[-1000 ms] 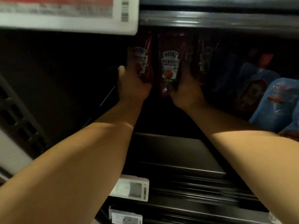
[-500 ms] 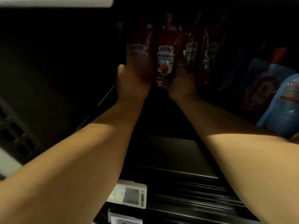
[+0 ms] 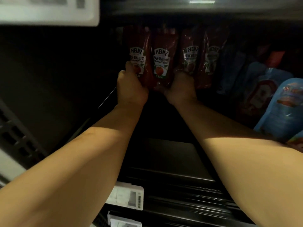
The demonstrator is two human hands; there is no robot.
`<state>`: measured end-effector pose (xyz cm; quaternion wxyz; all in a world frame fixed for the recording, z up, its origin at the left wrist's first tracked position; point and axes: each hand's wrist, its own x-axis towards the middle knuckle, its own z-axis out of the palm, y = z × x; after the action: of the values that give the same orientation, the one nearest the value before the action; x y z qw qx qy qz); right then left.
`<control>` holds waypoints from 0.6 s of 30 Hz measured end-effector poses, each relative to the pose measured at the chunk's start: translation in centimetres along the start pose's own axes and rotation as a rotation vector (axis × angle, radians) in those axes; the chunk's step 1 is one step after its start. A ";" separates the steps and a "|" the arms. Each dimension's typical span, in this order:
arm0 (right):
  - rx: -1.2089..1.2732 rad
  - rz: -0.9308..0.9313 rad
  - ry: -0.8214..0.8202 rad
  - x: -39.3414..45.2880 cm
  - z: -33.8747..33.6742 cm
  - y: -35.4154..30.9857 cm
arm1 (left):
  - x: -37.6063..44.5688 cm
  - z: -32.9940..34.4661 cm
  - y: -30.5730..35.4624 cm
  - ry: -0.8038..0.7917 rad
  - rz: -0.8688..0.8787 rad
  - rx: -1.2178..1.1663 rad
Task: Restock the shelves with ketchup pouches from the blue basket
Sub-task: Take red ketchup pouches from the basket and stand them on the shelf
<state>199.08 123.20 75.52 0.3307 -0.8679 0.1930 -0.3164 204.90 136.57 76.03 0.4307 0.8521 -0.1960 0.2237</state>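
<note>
Four red ketchup pouches stand upright in a row at the back of the dark shelf (image 3: 172, 153), which is the largest thing in view and has bare floor in front of the row. To the right of the row lie blue pouches (image 3: 282, 115) of another product. The left hand (image 3: 132, 88) is closed around the foot of the leftmost pouch (image 3: 137, 54); the right hand (image 3: 181, 86) grips the foot of the second pouch (image 3: 161, 56), its knuckles against the third pouch (image 3: 190, 54). The fourth pouch (image 3: 211, 58) stands free. The blue basket is out of view, so how much stock remains cannot be told. Judging by this, restocking is under way: two pouches look placed, two are being set, with room left. A white price tag (image 3: 125, 198) sits on the lower shelf edge
</note>
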 end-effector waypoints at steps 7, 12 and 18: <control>0.041 0.017 -0.047 0.3 -0.1 0.4 | -0.2 -0.2 0.0 0.005 -0.004 -0.054; 0.033 0.035 -0.056 0.7 0.3 0.5 | 0.2 0.1 -0.1 0.004 -0.025 -0.026; 0.050 0.022 -0.030 0.4 -0.2 0.6 | 0.0 -0.3 0.0 -0.027 -0.021 -0.033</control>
<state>199.14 122.48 75.34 0.3587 -0.8619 0.1895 -0.3044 204.84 136.78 76.21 0.4446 0.8497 -0.1963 0.2044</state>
